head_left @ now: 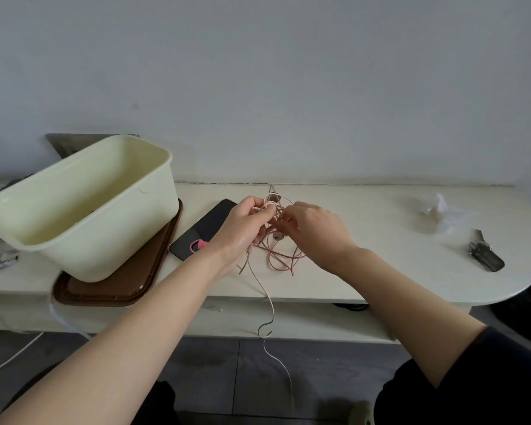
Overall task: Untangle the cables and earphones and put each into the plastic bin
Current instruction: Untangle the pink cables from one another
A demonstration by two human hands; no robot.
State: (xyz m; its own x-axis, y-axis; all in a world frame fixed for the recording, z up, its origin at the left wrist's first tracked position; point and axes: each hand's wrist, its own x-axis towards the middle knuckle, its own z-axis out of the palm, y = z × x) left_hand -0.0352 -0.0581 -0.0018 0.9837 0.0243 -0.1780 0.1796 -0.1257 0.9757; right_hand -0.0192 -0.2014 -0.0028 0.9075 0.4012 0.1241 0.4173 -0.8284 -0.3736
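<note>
Nearest the body, a loose strand of pale pink cord runs off the front edge of the table and hangs toward 6 o'clock, its end trailing down to the floor. Followed up toward 12 o'clock, it leads into the tangle, which is held just above the tabletop with its loops drooping onto it. The long axis of the whole bundle therefore runs from 12 to 6, straight away from the person.

Both hands are close together, clamped on the upper part of the tangle. The left hand pinches a loop at the top between thumb and curled fingers. The right hand has its fingertips curled into the strands from the 3 o'clock side; which cord it holds is too fine to tell.

A dark phone lies just beside the left hand. Beyond it, at about 9 to 10 o'clock from the hands, stands the plastic bin on a brown tray, seemingly holding nothing yet. Judging from this, the left hand is nearer for the drop, once a cord comes free.
</note>
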